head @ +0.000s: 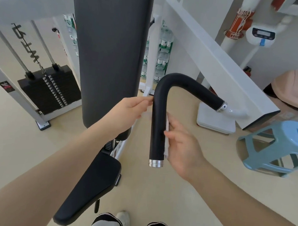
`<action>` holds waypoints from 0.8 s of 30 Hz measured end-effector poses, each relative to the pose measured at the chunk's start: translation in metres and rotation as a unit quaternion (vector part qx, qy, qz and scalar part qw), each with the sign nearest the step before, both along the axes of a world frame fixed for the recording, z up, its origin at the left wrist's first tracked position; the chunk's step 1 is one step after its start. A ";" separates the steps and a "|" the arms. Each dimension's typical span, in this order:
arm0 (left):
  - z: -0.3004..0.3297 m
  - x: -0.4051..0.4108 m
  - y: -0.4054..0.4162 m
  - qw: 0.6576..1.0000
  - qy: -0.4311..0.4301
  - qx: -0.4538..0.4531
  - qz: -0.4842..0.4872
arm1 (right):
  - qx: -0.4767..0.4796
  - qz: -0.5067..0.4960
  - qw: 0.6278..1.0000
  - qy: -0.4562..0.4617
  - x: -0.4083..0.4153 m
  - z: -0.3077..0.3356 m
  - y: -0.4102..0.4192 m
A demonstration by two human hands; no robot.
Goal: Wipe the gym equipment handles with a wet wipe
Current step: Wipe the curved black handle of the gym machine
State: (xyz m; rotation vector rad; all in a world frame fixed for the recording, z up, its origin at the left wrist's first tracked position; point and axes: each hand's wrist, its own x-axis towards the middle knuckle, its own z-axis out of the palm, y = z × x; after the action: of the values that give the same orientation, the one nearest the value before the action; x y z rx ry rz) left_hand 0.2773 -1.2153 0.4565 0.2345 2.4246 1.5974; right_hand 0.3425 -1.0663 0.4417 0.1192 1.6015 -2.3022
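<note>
The right hand [181, 148] presses a limp wet wipe [166, 138] against the stiff handle [159, 124], while the left hand [126, 112] apparently pinches its far edge.

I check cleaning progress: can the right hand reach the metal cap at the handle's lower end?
Probably yes. The right hand presses the wipe on the handle just above the cap; nothing is between.
</note>
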 end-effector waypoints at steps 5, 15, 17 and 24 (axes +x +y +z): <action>-0.006 -0.020 0.006 0.998 -0.035 0.046 -0.029 | 0.395 -0.020 0.874 0.282 0.018 -0.022 -0.019; -0.006 -0.050 -0.006 0.997 -0.007 0.068 -0.032 | 0.675 0.132 0.456 0.565 -0.071 0.020 0.009; -0.008 -0.052 -0.011 0.996 -0.012 0.078 -0.031 | 0.685 0.131 0.448 0.559 -0.071 0.022 0.003; 0.002 -0.055 -0.016 0.995 -0.030 0.083 -0.041 | 0.750 0.106 0.487 0.436 -0.120 0.059 0.005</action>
State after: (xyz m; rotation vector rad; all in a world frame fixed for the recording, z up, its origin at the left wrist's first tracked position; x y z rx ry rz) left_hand 0.2223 -1.2316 0.4582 0.3062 2.2090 1.7448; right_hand 0.2222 -1.0612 0.5009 -0.9030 3.2367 0.0937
